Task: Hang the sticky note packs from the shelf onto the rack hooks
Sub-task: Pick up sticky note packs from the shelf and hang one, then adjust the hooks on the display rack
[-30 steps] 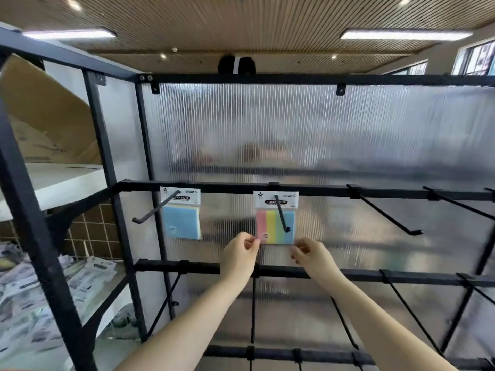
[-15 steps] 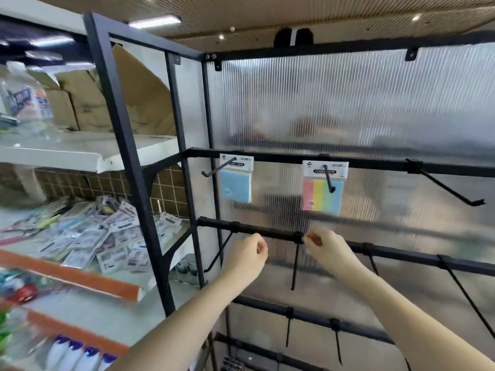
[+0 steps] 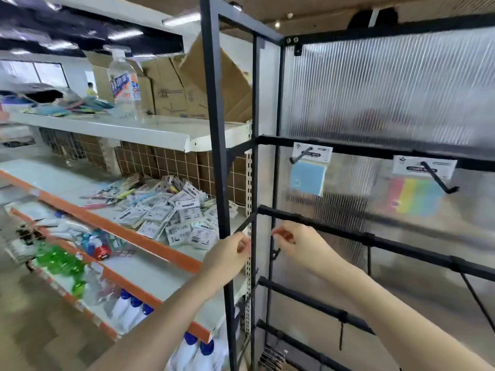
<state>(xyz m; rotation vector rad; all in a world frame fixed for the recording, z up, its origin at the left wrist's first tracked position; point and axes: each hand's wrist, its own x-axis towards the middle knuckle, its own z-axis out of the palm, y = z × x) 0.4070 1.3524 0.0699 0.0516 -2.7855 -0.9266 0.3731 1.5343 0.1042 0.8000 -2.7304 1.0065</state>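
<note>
Both hands have left the striped pack [image 3: 417,195], now hung above and right of the right hand [image 3: 297,241]. Left hand [image 3: 230,253] and right hand are loosely curled, holding nothing. Remaining packs [image 3: 171,215] lie heaped on the shelf [image 3: 166,253], just left of the left hand; the next pickup follows.

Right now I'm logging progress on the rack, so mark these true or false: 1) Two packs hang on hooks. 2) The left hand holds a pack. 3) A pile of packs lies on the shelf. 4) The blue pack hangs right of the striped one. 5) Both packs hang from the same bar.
1) True: the blue pack and the striped pack each hang on a hook.
2) False: the left hand holds nothing; nor does the right hand.
3) True: the pile lies on the shelf.
4) False: it hangs to the left.
5) True: the top bar.
</note>
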